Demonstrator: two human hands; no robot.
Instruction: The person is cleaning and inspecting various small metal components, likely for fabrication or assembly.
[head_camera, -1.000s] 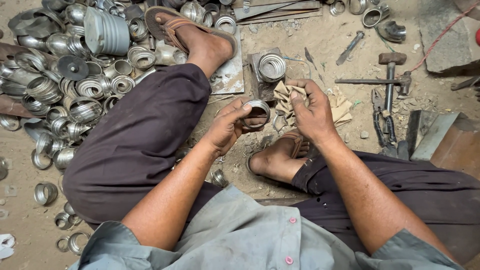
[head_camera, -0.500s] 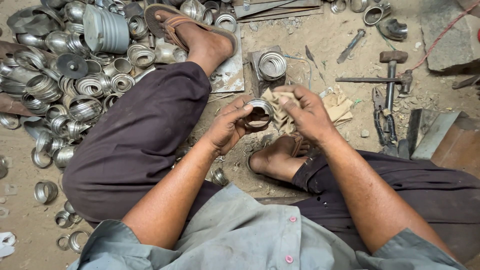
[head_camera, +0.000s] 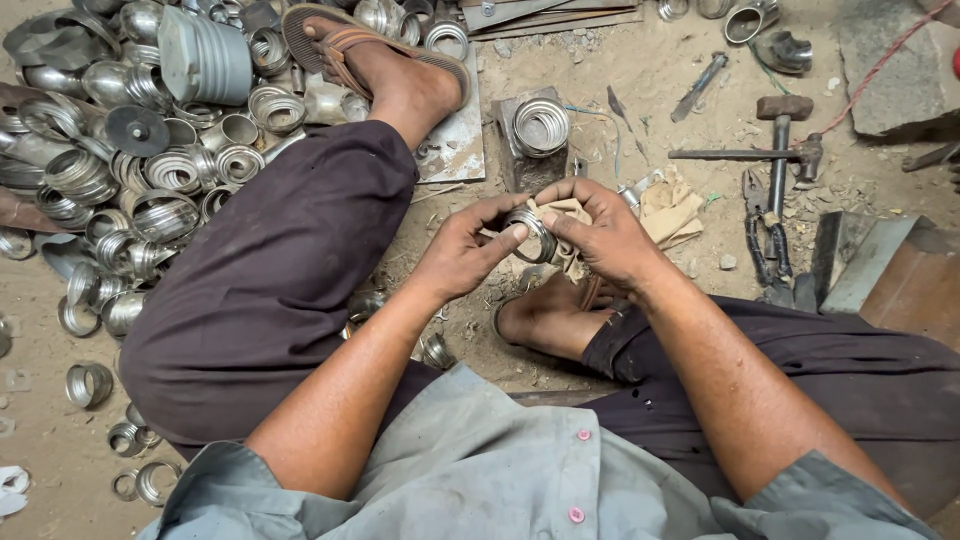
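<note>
One metal ring between both hands, left and right.

Dirt-floor metal workshop: hammer, metal rings.

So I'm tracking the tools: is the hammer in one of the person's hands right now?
No, the hammer lies on the dirt, while left hand and right hand hold a metal ring.
</note>
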